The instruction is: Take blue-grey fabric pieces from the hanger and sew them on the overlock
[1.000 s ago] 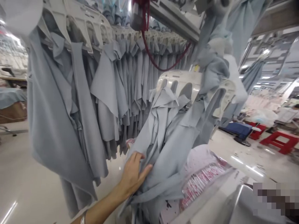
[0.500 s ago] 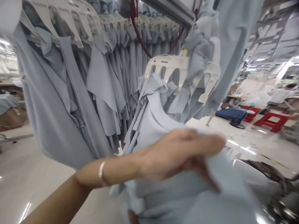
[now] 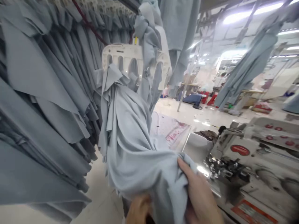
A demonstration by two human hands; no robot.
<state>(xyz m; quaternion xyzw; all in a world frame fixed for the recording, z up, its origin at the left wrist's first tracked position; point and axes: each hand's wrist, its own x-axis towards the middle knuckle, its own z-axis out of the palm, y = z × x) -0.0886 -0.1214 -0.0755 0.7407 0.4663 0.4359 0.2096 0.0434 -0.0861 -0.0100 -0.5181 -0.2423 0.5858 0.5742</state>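
A light grey-blue cloth piece (image 3: 130,124) hangs from a white plastic hanger (image 3: 122,57) and is drawn toward me at its lower end. My right hand (image 3: 201,193) grips the bunched edge of this cloth at the lower right, thumb on top, other fingers hidden beneath. At the bottom, my left hand (image 3: 140,208) is against the underside of the same cloth. It is blurred and partly cut off, so its fingers cannot be made out.
Rows of similar cloth pieces (image 3: 46,77) hang on the left. A sewing machine (image 3: 252,158) stands close on the right, beside a shiny table surface (image 3: 198,144). Behind are a metal pole (image 3: 184,90), red stools (image 3: 211,99) and a distant person (image 3: 219,81).
The view has turned right, bringing in the sewing machine. My left hand has dropped from across the cloth to the bottom. My right hand now shows, holding the cloth's edge.
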